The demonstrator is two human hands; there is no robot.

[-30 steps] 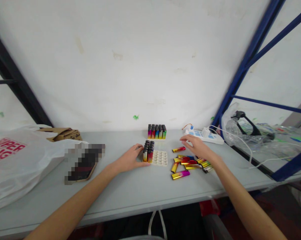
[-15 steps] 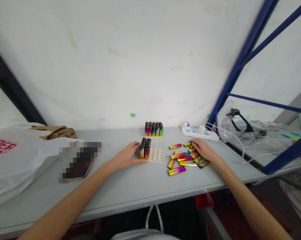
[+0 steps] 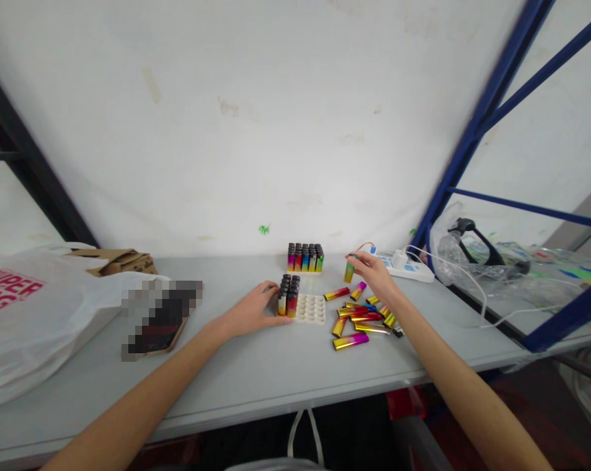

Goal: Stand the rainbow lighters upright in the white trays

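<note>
My right hand [image 3: 374, 271] pinches a green-and-yellow lighter [image 3: 349, 269], held upright above the far side of a loose pile. Several lighters [image 3: 357, 311] in red, gold, purple and blue lie in that pile. My left hand [image 3: 256, 309] is bent round the left end of a white tray [image 3: 311, 309] with round holes, thumb at the front and fingers behind. Black-topped lighters [image 3: 288, 297] stand upright in the tray's left columns; the holes to their right show bare. Behind it, a filled block of upright lighters [image 3: 305, 258] stands near the wall.
A white power strip [image 3: 413, 267] with cables lies at the back right, before a blue metal frame [image 3: 452, 170]. On the left are a phone [image 3: 160, 324], a white plastic bag [image 3: 44, 320] and folded cardboard [image 3: 121, 260].
My right hand has lifted a green-and-yellow lighter from the pile and moved left and slightly up with it. My left hand stays at the tray. The view has shifted slightly.
</note>
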